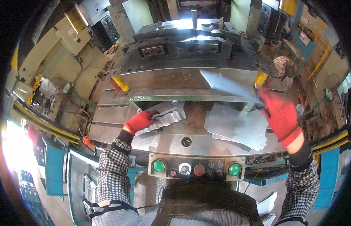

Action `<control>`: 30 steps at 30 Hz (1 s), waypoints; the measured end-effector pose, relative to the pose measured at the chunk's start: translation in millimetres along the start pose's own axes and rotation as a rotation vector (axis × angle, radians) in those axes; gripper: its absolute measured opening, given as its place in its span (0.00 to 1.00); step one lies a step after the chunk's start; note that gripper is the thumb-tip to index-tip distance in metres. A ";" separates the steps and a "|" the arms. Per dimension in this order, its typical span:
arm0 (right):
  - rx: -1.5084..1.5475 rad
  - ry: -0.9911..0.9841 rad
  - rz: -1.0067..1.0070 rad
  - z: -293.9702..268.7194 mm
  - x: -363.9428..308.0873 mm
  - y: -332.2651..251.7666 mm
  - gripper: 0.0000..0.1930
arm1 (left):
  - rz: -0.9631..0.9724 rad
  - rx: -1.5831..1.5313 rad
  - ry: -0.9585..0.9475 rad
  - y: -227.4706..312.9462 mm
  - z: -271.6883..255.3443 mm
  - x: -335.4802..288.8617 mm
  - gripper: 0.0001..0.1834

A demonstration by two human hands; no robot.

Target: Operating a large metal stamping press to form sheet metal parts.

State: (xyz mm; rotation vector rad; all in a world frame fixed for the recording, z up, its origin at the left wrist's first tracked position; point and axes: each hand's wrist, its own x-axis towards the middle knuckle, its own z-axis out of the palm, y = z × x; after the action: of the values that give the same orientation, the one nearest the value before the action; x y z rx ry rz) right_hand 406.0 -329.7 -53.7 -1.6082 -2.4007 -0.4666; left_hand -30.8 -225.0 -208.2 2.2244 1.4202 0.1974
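Observation:
My right hand, in a red glove and smeared by motion, grips the edge of a flat metal sheet. The sheet is tilted and raised in front of the steel die block. Below it, a fanned stack of flat metal sheets lies on the right part of the press bed. On the left, my red-gloved left hand has its fingers closed at the near end of a bent, ridged metal part. This part seems to lie over other formed metal pieces; its gripped end is partly hidden.
A control panel with green, red and smaller buttons stands between me and the bed. Yellow posts flank the die block. Blue metal frames stand at both sides. More metal pieces lie at lower right.

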 end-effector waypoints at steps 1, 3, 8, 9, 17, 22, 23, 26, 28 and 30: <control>-0.044 0.133 -0.040 -12.9 19.2 -6.7 0.22 | 0.044 0.009 -0.054 -3.6 3.7 0.8 0.27; -0.119 0.363 -0.121 -27.5 62.0 -16.5 0.17 | 0.093 0.049 -0.099 -0.6 2.1 1.9 0.34; -0.288 0.441 -0.093 -12.2 187.8 -35.4 0.06 | 0.125 0.001 0.207 59.9 -63.1 3.3 0.17; -0.256 0.413 -0.179 -12.5 211.1 -46.2 0.07 | 0.164 0.025 0.464 73.3 -88.4 -6.0 0.15; -0.361 0.275 -0.085 50.4 341.6 -69.9 0.08 | 0.428 0.746 0.929 89.8 -229.1 114.5 0.36; -0.313 0.106 -0.057 62.0 335.7 -74.5 0.12 | 0.477 0.654 0.689 44.6 -243.3 196.1 0.27; -0.261 0.116 -0.078 67.9 333.5 -69.3 0.12 | 0.468 0.561 0.630 47.0 -239.5 200.0 0.23; -0.144 0.115 -0.100 65.8 319.1 -61.1 0.13 | 0.509 0.497 0.606 41.5 -234.6 202.5 0.18; -0.102 0.260 -0.190 63.8 299.4 -48.9 0.19 | 0.511 0.511 0.599 38.7 -235.3 204.6 0.19; -0.020 0.216 -0.176 52.8 276.9 -41.4 0.23 | 0.472 0.535 0.569 40.3 -233.4 204.0 0.19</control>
State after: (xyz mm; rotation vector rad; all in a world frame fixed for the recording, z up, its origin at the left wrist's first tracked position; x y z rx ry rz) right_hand 262.4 -87.2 -12.2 -1.2849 -2.3878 -0.6611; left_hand 6.3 17.2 -14.1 3.1114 1.2785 0.7321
